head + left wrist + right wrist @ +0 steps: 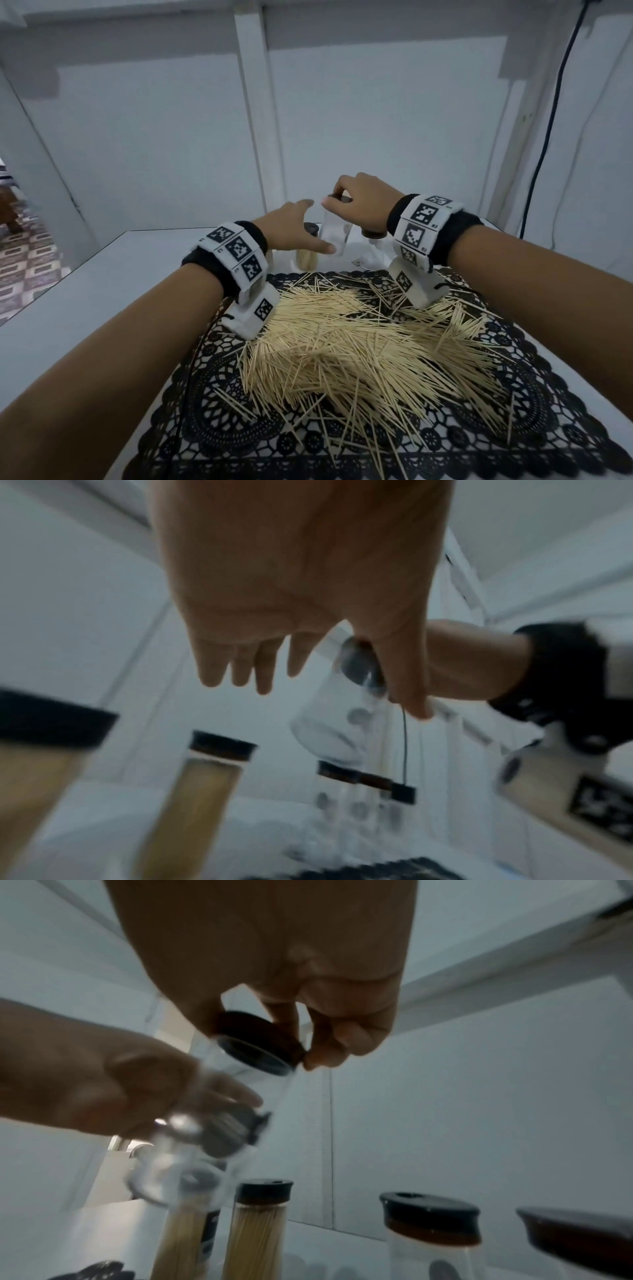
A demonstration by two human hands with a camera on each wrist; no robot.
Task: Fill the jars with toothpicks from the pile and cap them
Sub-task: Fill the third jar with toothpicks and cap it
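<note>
The table is white, with its left edge and far edge in the head view; walls stand just behind the far edge. A black lace mat covers the near right part of the table. The toothpick pile lies on the mat, with strays spread toward the mat's near edge. Bare table shows to the left of the mat.

The right hand pinches the dark cap of an empty jar, held in the air and tilted, above the far strip of table beyond the mat. The left hand is at the jar's lower part with straight, spread fingers; its thumb lies along the glass. Contact of the other fingers cannot be confirmed.

On the table behind the hands stand capped jars. Two filled jars hold toothpicks and stand side by side. To their right, a clear jar with a dark cap holds no visible toothpicks.

A further capped jar at the right edge of the right wrist view is cut off. Both wrist views are blurred. In the head view the hands and wrist units hide most of the standing jars.
</note>
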